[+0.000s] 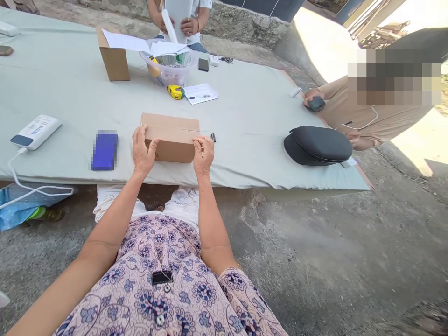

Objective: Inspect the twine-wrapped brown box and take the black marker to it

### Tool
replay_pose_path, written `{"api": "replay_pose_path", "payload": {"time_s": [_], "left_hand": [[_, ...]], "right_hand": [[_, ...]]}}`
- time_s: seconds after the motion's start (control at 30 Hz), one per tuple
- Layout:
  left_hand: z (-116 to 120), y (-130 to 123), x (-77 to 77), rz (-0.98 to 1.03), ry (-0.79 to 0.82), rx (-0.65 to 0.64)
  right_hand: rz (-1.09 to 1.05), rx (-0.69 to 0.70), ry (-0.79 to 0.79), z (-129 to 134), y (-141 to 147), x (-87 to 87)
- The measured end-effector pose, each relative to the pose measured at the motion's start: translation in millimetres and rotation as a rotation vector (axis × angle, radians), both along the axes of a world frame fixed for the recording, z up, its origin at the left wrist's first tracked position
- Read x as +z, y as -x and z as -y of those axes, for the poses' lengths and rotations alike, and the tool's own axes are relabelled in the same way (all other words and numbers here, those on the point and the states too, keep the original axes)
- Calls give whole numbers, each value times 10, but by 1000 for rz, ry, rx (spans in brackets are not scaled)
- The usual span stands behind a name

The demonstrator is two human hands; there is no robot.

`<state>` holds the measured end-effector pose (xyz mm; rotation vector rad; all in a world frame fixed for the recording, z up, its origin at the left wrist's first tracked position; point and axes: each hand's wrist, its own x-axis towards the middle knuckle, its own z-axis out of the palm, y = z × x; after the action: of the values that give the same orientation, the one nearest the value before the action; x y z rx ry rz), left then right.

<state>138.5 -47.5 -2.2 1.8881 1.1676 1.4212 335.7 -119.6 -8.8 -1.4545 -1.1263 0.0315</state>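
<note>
A closed brown cardboard box (171, 130) rests on the cloth-covered table in front of me. At its left end, my left hand (143, 151) grips the box, with the fingers on the top edge and the thumb on the near face. My right hand (203, 154) holds the near right corner, its fingers bent over the edge. Just right of the box lies a small black object (213, 137), too small to name. A blue item (105, 151) lies flat to the left of my left hand.
Behind the box are a yellow tape measure (175, 92), a notepad with pen (201, 93), a plastic basket (171, 74) and an upright carton (117, 63). A power bank (37, 132) lies left, a black case (318, 145) right. Two people are at the far and right edges.
</note>
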Motion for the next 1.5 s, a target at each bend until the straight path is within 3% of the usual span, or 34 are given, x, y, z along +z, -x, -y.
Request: {"api": "replay_pose_path", "payload": {"time_s": [0.23,0.4,0.67,0.87,1.03,1.13,1.27,1.37,1.5], "left_hand": [[-27,103,36,106,112,-32],[-290,156,142,170,205,35],[-761,97,281,45,181,-105],[-917,-13,285,-99,126,-152],[-631,-20,228,-173,41,-9],[-250,14,179,-106,-3,-47],[155,88,120,56,58,-175],[218,146,76,91,18,-225],[84,187,4,95,-14,-227]], "right_hand": [[-91,109,-116,144,39,-23],[-235,161,-15,312,127,-47],[-268,439,258,182,-242,53],[-13,238,303,171,-131,132],[5,124,272,183,77,162],[-48,99,242,161,159,155],[-126,126,190,127,202,114],[-248,225,108,108,205,52],[-339,284,56,62,208,-45]]}}
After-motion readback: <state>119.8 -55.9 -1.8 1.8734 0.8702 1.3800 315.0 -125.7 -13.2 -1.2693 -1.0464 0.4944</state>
